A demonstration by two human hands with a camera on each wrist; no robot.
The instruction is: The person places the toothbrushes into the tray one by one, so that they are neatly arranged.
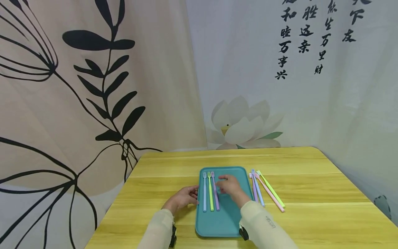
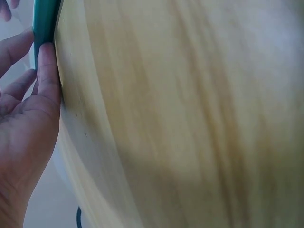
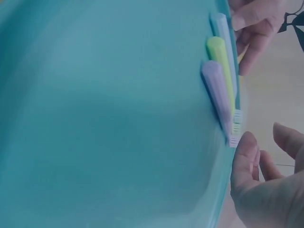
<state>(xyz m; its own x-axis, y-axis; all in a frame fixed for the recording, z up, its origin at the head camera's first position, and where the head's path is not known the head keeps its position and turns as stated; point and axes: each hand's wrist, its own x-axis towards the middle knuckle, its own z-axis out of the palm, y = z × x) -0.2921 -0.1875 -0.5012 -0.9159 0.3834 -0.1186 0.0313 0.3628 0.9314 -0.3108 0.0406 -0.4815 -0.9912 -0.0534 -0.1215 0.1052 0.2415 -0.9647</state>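
Note:
A teal tray [image 1: 217,224] lies on the wooden table. Side by side in its left part are a blue toothbrush [image 1: 204,193], a yellow-green toothbrush [image 1: 210,193] and a purple toothbrush [image 1: 216,193], heads toward the far end. My left hand [image 1: 186,197] touches the tray's left rim, its fingertips against the side wall in the left wrist view. Over the tray is my right hand [image 1: 230,186], close to the purple toothbrush's head. In the right wrist view its thumb and fingers [image 3: 244,161] stand apart with nothing between them.
Right of the tray, a loose group lies on the table [image 1: 326,214]: a purple toothbrush [image 1: 254,188], a blue toothbrush [image 1: 259,192], a pink toothbrush [image 1: 273,197] and a yellow-green toothbrush [image 1: 273,192]. Some of them overlap near their heads. A printed curtain [image 1: 168,86] hangs behind the table.

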